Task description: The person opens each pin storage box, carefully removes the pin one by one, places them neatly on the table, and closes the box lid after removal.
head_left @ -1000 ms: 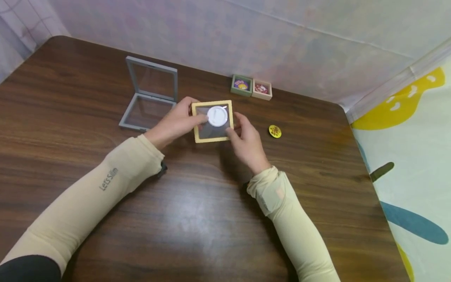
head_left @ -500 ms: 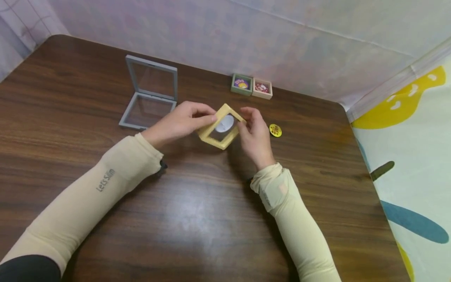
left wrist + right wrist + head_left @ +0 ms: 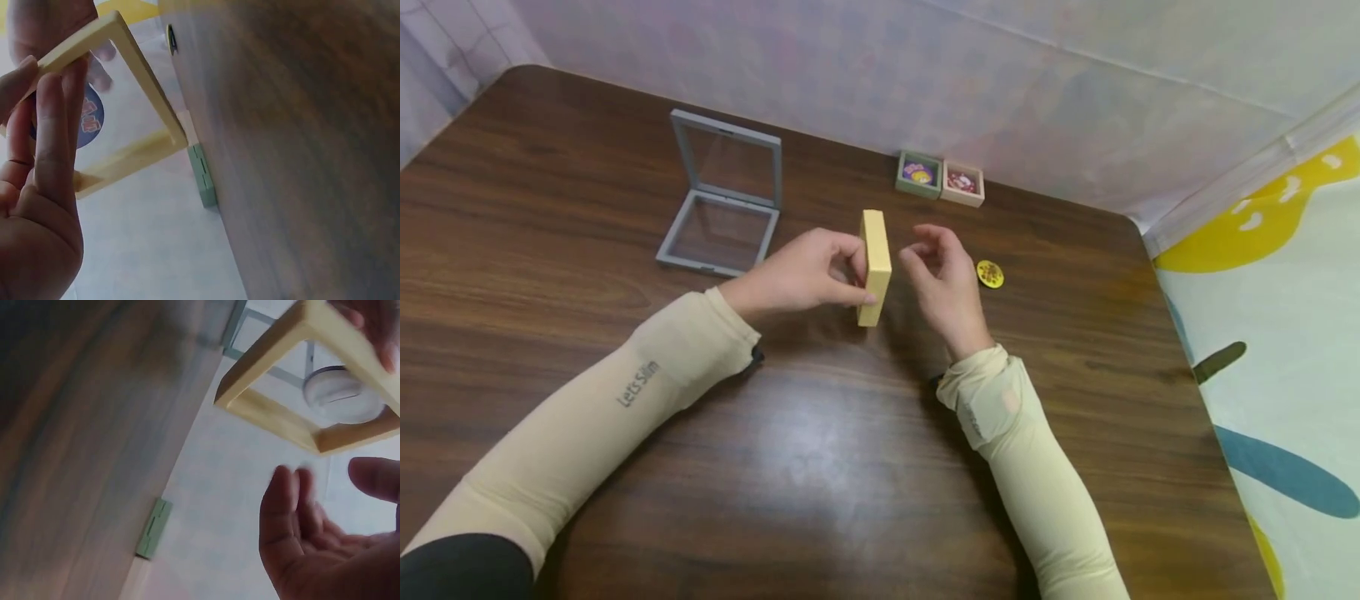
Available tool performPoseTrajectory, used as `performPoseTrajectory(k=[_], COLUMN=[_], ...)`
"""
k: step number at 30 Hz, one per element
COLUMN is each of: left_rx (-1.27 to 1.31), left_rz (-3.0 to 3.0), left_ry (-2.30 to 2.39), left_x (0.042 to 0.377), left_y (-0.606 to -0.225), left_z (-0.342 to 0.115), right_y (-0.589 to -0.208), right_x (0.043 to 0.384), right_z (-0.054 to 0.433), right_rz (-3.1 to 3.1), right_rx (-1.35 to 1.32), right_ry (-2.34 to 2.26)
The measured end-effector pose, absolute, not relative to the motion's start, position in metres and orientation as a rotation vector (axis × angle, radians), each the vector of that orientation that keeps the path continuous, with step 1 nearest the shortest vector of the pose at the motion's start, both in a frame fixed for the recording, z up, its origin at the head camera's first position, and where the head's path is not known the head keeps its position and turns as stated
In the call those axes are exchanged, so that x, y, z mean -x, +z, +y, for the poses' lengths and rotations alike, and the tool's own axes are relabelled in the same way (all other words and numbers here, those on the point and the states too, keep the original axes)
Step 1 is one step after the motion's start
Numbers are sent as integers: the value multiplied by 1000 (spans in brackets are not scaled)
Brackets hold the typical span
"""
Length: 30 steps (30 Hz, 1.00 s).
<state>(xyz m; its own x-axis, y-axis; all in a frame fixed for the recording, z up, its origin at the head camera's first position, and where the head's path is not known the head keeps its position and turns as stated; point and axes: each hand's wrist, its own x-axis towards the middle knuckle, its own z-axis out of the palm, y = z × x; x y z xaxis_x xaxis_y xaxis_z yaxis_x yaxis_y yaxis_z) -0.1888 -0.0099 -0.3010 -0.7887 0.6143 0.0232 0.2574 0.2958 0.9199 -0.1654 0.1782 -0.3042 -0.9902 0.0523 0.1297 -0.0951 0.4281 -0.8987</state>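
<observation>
Over the brown table [image 3: 850, 458]: a yellow display frame [image 3: 875, 267] gripped by the left hand [image 3: 808, 271], the right hand [image 3: 946, 287] apart

Held clear of the wood-grain top, the yellow display frame stands upright and nearly edge-on to the head view, between the two hands. The left hand grips one side of it, thumb against the near edge, fingers bent at its face. Just across from it, the right hand holds nothing: its fingers are loosely bent, the thumb set apart from them. Within the frame's clear window sits a round button badge [image 3: 344, 395]; the right wrist view gives its whitish back, the left wrist view its dark blue face with red-and-white print, partly hidden by fingers. Toward the table's left, near the left hand, a larger grey hinged frame [image 3: 735, 199] stands open, one leaf flat, the other raised. At the far edge, a small green frame [image 3: 917, 191] and a pale pink frame [image 3: 962, 198] sit side by side, each containing a printed disc. Near the right hand, a yellow badge [image 3: 990, 273] lies on the table. Beige sleeves [image 3: 580, 433] cover both forearms
</observation>
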Motion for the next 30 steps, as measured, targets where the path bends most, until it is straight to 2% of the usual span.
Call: performPoseTrajectory(k=[8, 19, 25, 30], left_rx=[-805, -872, -710, -777], left_rz=[2318, 2384, 2470, 2531], left_ry=[1407, 1209, 1381, 1369], left_x=[189, 188, 187, 187], left_y=[-305, -308, -299, -293], left_z=[-8, -4, -12, -14], right_y=[-299, -301, -304, -304], right_x=[163, 161, 161, 161], right_z=[175, 178, 177, 175], right_rz=[-2609, -2738, -2767, -2748], right_rx=[32, 53, 75, 61], right_ry=[1802, 1764, 1784, 1808])
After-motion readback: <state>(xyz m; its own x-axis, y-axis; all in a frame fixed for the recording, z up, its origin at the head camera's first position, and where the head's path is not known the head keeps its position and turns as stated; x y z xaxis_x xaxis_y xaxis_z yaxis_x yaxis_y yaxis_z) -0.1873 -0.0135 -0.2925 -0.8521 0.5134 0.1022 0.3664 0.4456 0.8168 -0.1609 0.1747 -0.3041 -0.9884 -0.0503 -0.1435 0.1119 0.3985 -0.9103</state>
